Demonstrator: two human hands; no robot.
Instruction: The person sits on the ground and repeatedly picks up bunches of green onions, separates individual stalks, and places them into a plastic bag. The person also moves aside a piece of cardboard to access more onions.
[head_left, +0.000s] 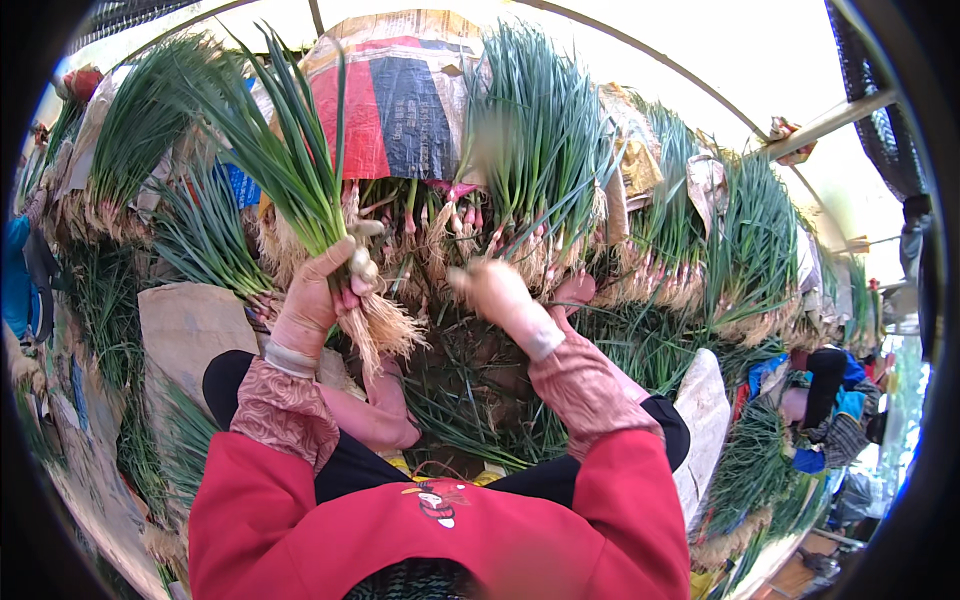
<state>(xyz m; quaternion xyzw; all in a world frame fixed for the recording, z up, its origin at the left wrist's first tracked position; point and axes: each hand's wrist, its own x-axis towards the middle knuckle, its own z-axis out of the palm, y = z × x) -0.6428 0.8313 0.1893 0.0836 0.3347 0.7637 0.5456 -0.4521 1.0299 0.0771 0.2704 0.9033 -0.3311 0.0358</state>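
In the middle left of the head view my left hand (307, 300) is closed around a bunch of green onions (304, 195). Its leaves point up and away, and the pinkish bulbs and pale roots (382, 326) hang over the wrist side. My right hand (491, 289) is raised to the right of those roots, apart from them and blurred; whether its fingers hold anything cannot be told. Just beyond it stands a thick row of green onions (532, 142), roots towards me. A red and dark blue printed woven sack (405, 112) lies over more of them.
Loose green leaves (480, 397) litter the ground between my legs. Sackcloth pieces lie at left (196, 322) and right (703, 420). A smaller onion bunch (214, 240) rests left of my hand. Another person (832, 405) sits at the far right; a blue-clad person (19, 277) shows at the left edge.
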